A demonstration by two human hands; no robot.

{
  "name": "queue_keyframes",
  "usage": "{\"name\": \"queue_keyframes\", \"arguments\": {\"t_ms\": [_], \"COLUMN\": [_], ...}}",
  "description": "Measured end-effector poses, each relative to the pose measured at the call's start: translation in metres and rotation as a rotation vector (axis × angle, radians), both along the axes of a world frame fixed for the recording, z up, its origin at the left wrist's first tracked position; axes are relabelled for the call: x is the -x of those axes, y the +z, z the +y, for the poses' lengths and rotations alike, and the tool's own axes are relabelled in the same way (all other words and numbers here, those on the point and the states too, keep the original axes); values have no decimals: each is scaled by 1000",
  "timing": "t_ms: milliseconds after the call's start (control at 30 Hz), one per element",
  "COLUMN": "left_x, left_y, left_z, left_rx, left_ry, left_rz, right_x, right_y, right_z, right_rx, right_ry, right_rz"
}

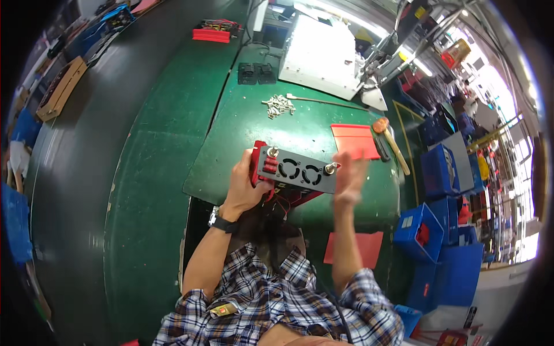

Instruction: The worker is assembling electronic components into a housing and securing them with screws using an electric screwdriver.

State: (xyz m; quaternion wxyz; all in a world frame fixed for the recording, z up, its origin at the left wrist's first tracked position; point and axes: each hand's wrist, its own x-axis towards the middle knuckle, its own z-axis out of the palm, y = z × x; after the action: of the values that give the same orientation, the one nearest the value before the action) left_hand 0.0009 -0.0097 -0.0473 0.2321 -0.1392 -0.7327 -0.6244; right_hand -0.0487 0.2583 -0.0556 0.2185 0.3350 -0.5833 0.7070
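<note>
My left hand (242, 187) grips the left end of a power inverter (299, 170), fingers and thumb closed round its red casing. Its black end plate, with two round fan grilles, a metal post near each end and a stack of small red parts, faces up toward me. Below that plate the casing looks partly unclosed, with thin wires showing. At the inverter's right end is my right hand (350, 176), smeared by motion. Its fingers are too blurred to read, and I cannot tell whether it touches the plate.
On the green bench (231, 153) lie a red panel (353, 140), a mallet (394, 144), a black-handled tool (381, 148) and a pile of small metal pieces (277, 106). A white lit box (320, 55) stands behind. Blue bins (418, 233) are at right; another red panel (355, 249) lies beside my right forearm.
</note>
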Motion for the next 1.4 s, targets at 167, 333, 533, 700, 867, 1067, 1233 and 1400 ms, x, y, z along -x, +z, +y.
{"name": "queue_keyframes", "arguments": {"t_ms": [167,333,533,700,867,1067,1233,1400], "left_x": [2,-32,-92,-68,34,76,18,-16], "left_y": [27,26,7,-16,60,56,77,111], "left_z": [-1,-67,-59,-61,-34,-41,-47,-50], "left_rx": [61,87,1006,523,-107,103,294,566], "left_ry": [151,-172,-25,-122,337,434,89,9], "left_rz": [-478,-497,394,176,108,141,303,273], "right_x": [-34,-20,-27,-39,0,26,37,36], "right_y": [-1,3,2,15,-1,-55,-41,12], "right_z": [-64,-58,-59,-45,57,69,74,74], "right_rx": [-7,210,89,121,-1030,-1370,-1583,-996], "right_ry": [47,291,440,356,-499,-479,-512,-288], "right_rz": [-567,-1019,-1300,-1280,-186,98,116,-216]}}
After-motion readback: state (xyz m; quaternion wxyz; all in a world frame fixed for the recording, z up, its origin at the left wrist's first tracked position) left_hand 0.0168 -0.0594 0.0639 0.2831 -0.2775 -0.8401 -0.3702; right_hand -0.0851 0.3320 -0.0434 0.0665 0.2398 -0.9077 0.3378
